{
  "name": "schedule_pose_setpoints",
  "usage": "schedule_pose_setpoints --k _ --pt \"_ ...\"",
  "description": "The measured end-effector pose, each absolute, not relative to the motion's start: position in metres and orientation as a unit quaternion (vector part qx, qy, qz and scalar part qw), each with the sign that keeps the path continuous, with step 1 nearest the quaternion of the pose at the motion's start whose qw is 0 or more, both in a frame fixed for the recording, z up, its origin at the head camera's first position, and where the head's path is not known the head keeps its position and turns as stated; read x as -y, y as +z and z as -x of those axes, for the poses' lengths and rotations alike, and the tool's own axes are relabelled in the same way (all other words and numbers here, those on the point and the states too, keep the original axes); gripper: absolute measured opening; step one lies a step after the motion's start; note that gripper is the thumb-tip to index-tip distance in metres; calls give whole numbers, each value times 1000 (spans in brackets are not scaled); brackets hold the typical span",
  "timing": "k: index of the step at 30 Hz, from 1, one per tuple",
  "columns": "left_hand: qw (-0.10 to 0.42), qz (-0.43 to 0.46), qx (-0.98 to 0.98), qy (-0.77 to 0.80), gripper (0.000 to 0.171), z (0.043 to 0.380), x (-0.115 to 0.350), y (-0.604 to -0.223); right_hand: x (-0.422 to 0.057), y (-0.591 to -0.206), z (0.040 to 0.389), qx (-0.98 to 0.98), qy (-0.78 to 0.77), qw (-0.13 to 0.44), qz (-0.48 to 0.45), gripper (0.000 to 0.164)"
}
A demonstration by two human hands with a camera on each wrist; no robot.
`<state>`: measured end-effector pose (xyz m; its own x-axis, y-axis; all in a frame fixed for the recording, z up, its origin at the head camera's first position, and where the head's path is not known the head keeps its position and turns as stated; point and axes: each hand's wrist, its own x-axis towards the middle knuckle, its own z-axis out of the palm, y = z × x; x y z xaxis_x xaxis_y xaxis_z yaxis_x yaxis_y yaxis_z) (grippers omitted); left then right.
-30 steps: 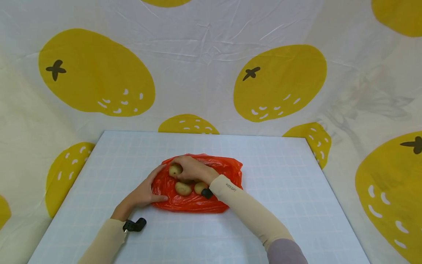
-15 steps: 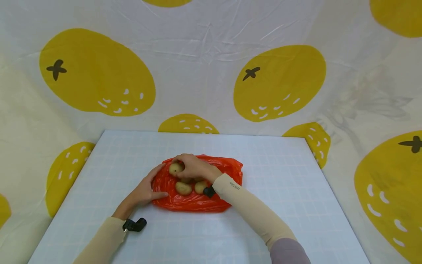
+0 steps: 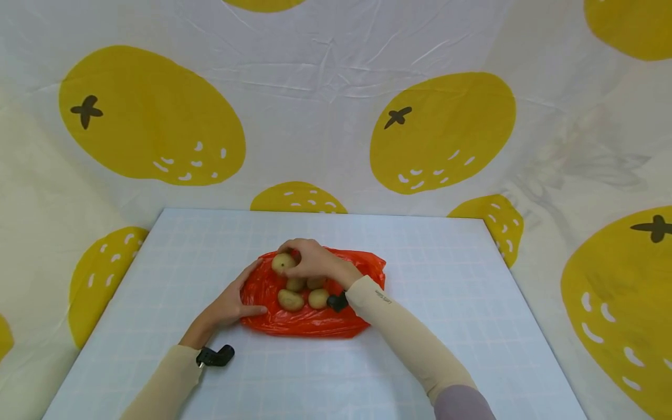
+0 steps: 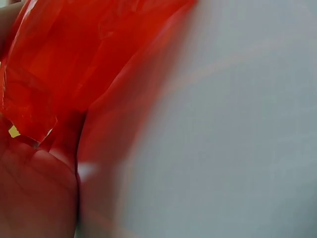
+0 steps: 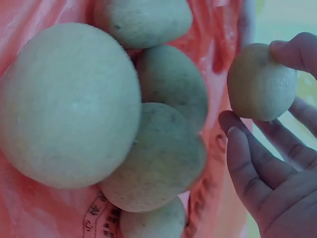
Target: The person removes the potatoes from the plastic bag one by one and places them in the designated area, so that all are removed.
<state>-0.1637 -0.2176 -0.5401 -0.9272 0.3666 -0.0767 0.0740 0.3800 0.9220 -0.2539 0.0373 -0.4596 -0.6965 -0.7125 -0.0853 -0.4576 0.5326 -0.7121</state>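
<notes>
A red plastic bag [image 3: 325,328] lies flat on the table with several potatoes [image 3: 291,300] grouped on its middle. Between the thumb and fingers of my right hand [image 3: 317,259] is one potato [image 3: 282,263], over the bag's far left part. The right wrist view shows this held potato [image 5: 260,82] apart from the others, with a larger-looking potato [image 5: 69,104] near the camera. My left hand [image 3: 226,303] rests at the bag's left edge, thumb and fingers spread along it. In the left wrist view, red plastic [image 4: 89,49] lies against the palm.
The bag sits on a white table [image 3: 446,326] with a faint grid. Behind it hangs a white cloth [image 3: 310,128] printed with large yellow fruit. Each wrist carries a small black camera, the left one [image 3: 215,356] just in front of the bag.
My right hand has risen slightly away and to the right with the potato, uncovering more potatoes beneath it. My left hand stays at the bag's edge.
</notes>
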Motion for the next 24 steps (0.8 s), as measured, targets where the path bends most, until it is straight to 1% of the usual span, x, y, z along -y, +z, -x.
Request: schedule_pose_setpoints --k 4,9,17,24 --pt "138 -131 -819 541 115 165 218 -541 -43 -452 252 -847 -365 180 341 39" --pt "139 -129 -821 539 115 165 217 -541 -55 -441 254 -846 -385 167 329 44" --pt "138 -121 -823 537 116 164 216 -542 -78 -433 261 -841 -417 120 322 45" --pt "149 -99 -826 535 117 163 213 -538 -102 -428 264 -848 -430 100 294 46"
